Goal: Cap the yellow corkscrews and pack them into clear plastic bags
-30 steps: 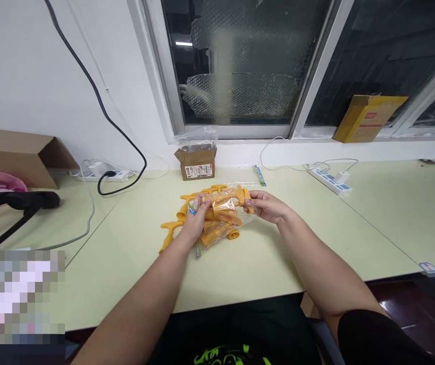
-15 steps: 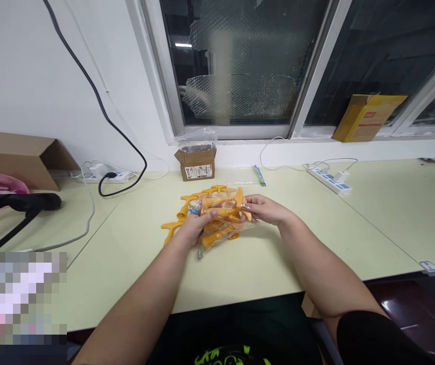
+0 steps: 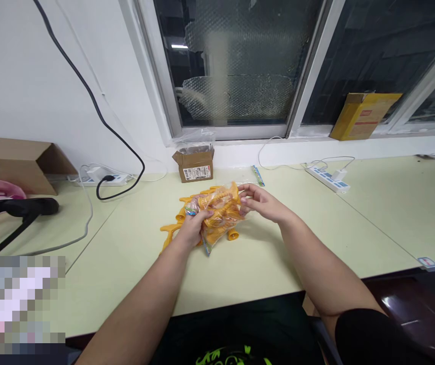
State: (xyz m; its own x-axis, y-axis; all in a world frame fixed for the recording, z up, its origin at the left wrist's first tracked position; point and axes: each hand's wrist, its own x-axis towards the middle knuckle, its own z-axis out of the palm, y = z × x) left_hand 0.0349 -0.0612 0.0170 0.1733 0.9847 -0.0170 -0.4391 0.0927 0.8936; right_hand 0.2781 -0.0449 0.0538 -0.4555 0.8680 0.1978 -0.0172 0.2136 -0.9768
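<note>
A clear plastic bag (image 3: 221, 215) with a printed coloured edge holds several orange-yellow plastic pieces with flared ends. My left hand (image 3: 194, 225) grips the bag from its left side, thumb on top. At the bag's right end, the bent fingers and thumb of my right hand (image 3: 259, 202) are around the end of an upper piece; their exact contact is partly hidden. Beneath and left of the bag, more loose orange-yellow pieces (image 3: 170, 230) lie on the table, partly covered by my left hand and the bag.
A small brown carton (image 3: 197, 165) stands by the wall, beside a flat clear bag (image 3: 242, 176). Power strips (image 3: 327, 179) and cables lie along the back of the pale table (image 3: 263, 268). A black bar-like object (image 3: 23, 208) and a large carton (image 3: 12, 159) are at left.
The bag has tilted, its right end rising slightly, and its plastic has gathered up. My right hand has shifted its fingers upward at that end; my left hand keeps its grip.
</note>
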